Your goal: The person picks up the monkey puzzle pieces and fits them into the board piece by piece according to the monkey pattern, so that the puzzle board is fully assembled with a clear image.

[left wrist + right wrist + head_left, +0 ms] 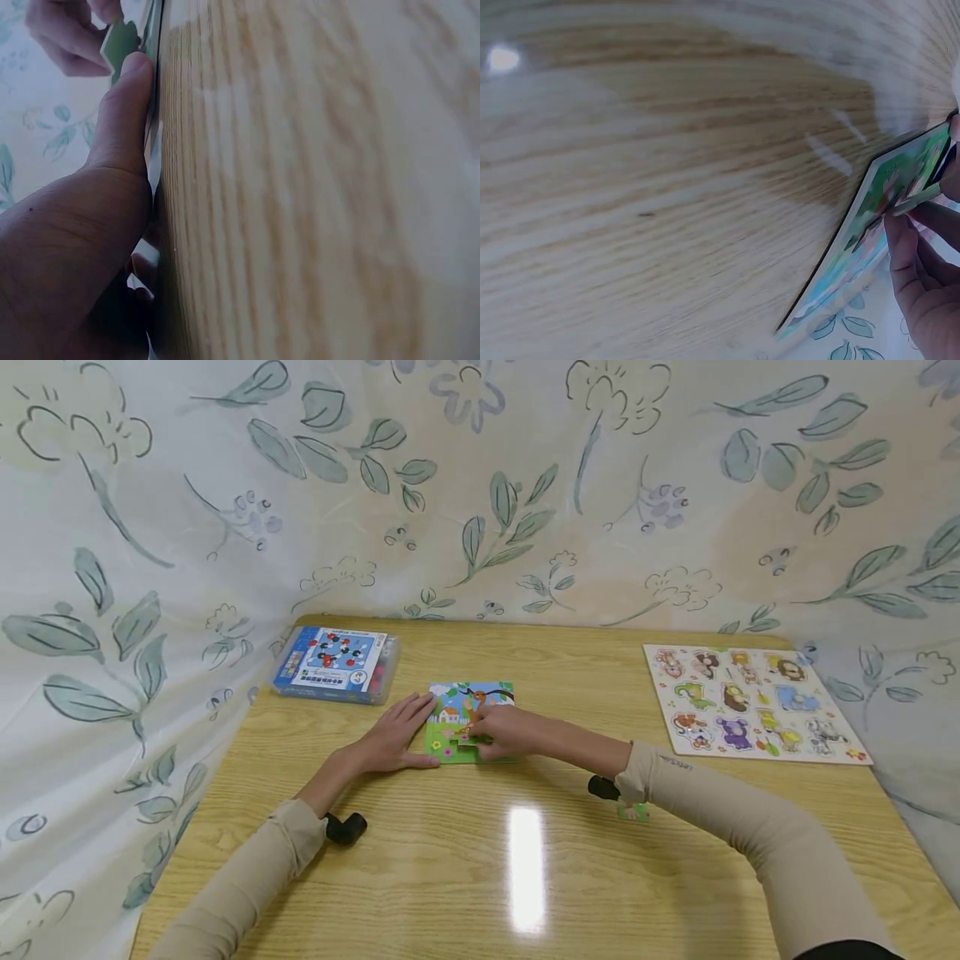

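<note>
A small picture puzzle (pixel 450 747) with a house, sky and green meadow lies flat on the table. My left hand (pixel 392 737) rests at its left side, fingers straight and thumb along the lower left corner. Above the picture, my right hand (pixel 504 731) pinches a green puzzle piece (pixel 120 46) between thumb and fingers. In the right wrist view the same piece (pixel 916 199) is tilted, its edge close to the board; whether it touches cannot be told. The right hand hides part of the picture in the head view.
Another green puzzle piece (pixel 633 812) lies on the wooden table (pixel 420 860) below the right wrist. A blue plastic box (pixel 335 665) with a molecule-model label stands at the back left. At the right lies a white animal puzzle board (pixel 757 703). Floral cloth (pixel 480 485) hangs behind.
</note>
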The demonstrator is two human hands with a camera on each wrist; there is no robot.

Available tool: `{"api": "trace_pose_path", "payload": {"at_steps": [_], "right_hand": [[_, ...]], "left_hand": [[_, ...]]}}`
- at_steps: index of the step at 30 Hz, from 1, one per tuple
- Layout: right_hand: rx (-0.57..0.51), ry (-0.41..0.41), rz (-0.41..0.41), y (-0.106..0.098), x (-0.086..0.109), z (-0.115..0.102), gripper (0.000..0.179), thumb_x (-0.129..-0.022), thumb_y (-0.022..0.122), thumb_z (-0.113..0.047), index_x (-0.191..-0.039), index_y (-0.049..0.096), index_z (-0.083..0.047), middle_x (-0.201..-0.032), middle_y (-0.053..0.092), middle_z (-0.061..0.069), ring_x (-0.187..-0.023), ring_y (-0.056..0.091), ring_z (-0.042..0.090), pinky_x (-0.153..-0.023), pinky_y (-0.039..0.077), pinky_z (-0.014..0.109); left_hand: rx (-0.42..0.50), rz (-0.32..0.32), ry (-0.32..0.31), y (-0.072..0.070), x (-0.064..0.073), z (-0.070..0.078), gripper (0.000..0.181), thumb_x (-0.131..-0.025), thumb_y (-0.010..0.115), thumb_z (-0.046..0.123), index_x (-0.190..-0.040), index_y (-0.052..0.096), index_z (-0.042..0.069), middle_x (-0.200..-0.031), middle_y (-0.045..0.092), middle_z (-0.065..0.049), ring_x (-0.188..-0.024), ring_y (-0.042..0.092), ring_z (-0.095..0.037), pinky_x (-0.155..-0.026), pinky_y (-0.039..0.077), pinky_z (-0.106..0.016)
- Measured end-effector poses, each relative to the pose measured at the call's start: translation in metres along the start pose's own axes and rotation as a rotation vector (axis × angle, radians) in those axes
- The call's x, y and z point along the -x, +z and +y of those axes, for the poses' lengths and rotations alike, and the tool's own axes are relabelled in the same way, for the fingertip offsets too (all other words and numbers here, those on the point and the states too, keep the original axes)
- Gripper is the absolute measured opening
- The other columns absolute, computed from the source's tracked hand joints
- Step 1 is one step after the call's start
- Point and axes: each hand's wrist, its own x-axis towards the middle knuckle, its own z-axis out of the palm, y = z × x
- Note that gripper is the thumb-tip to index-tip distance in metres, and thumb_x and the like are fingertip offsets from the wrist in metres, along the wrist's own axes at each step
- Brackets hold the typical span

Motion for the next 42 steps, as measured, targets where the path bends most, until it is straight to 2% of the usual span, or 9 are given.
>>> {"api": "trace_pose_path", "payload": {"at_steps": [11,18,24,29,36,42], "right_hand": [[0.112,-0.112,0.032,-0.002,-0.001,-0.001,0.017,-0.088,0.058,-0.006,-0.093,0.074,-0.005,-0.082,0.067,0.008,-0.066,0.047,0.01,-0.058,0.037,0.017],[0.106,-0.13,-0.018,-0.008,-0.003,0.002,0.027,-0.094,0.059,-0.009,-0.117,0.07,-0.001,-0.087,0.067,0.009,-0.067,0.059,0.014,-0.057,0.039,0.015],[0.098,-0.104,-0.089,-0.009,-0.005,0.001,0.03,-0.095,0.059,-0.012,-0.121,0.068,-0.002,-0.096,0.065,0.012,-0.069,0.053,0.011,-0.059,0.038,0.014],[0.155,-0.135,-0.073,-0.007,-0.005,-0.001,0.026,-0.095,0.06,-0.013,-0.116,0.071,-0.002,-0.092,0.065,0.012,-0.062,0.045,0.007,-0.057,0.036,0.014],[0.158,-0.133,-0.084,-0.007,-0.005,-0.003,0.027,-0.093,0.06,-0.01,-0.117,0.07,-0.004,-0.084,0.06,0.007,-0.064,0.033,0.007,-0.057,0.029,0.014],[0.257,-0.141,-0.064,-0.001,-0.006,-0.005,0.016,-0.095,0.059,-0.012,-0.103,0.072,-0.007,-0.084,0.058,0.006,-0.065,0.038,0.009,-0.059,0.036,0.018]], "left_hand": [[-0.015,0.025,0.025,-0.001,0.0,0.001,0.102,-0.083,0.068,0.057,-0.156,0.017,0.007,-0.163,0.017,-0.014,-0.15,0.012,-0.04,-0.118,0.017,-0.06],[-0.006,0.035,0.029,-0.004,0.001,0.004,0.101,-0.084,0.07,0.052,-0.156,0.018,0.005,-0.162,0.018,-0.016,-0.149,0.013,-0.041,-0.117,0.018,-0.061],[-0.008,0.036,0.031,-0.004,0.001,0.005,0.1,-0.084,0.071,0.05,-0.155,0.018,0.004,-0.162,0.018,-0.016,-0.149,0.014,-0.041,-0.118,0.018,-0.06],[-0.009,0.04,0.032,-0.003,0.002,0.004,0.1,-0.084,0.072,0.049,-0.155,0.019,0.004,-0.162,0.019,-0.016,-0.149,0.013,-0.041,-0.118,0.018,-0.06],[-0.008,0.039,0.023,-0.002,0.002,0.003,0.1,-0.083,0.072,0.05,-0.155,0.019,0.005,-0.162,0.018,-0.016,-0.15,0.013,-0.041,-0.117,0.019,-0.061],[-0.014,0.043,0.022,-0.002,0.001,0.003,0.1,-0.083,0.072,0.051,-0.155,0.019,0.005,-0.162,0.019,-0.015,-0.15,0.013,-0.04,-0.117,0.02,-0.061]]}}
